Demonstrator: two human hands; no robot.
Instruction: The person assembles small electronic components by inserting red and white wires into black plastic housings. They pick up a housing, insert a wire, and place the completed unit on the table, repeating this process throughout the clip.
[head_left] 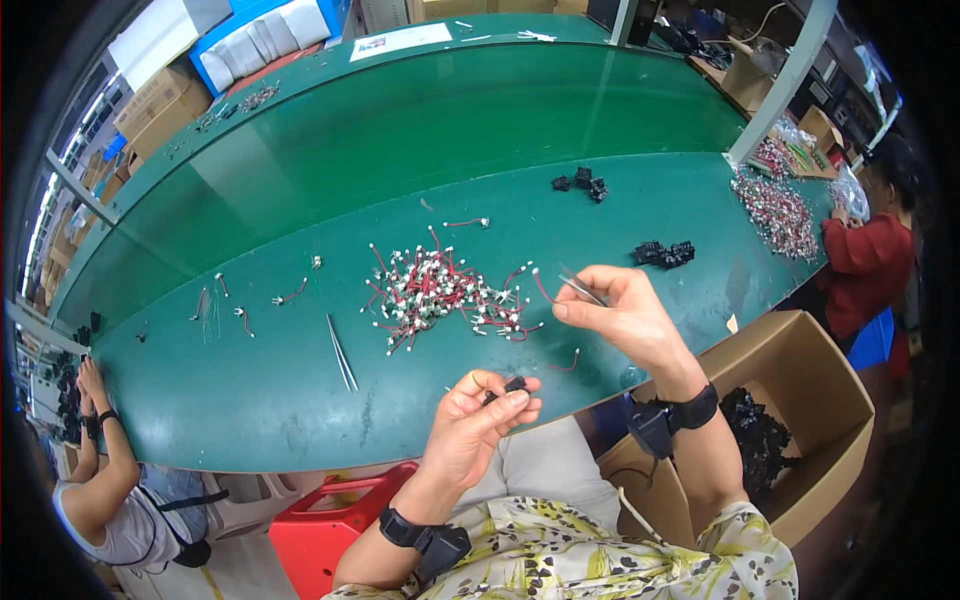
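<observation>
My left hand (474, 420) is closed at the table's front edge, pinching a small black plastic part (515, 385) between thumb and fingertips. Farther right, my right hand (628, 312) grips metal tweezers (583, 287), their points directed up and left. A short red wire (542, 287) with a pale end lies beside the fingertips; whether the fingers hold it I cannot tell. Left of that hand spreads a heap of red wires with white connectors (430, 290). One loose red wire (568, 364) rests between my two hands.
Second tweezers (341, 353) lie left of the heap. Black part clusters (664, 254) sit at right. An open cardboard box (830, 400) holding black parts stands beside my right arm. A person in red (865, 260) works at far right, another person (130, 500) at left. A red stool (330, 520) stands below.
</observation>
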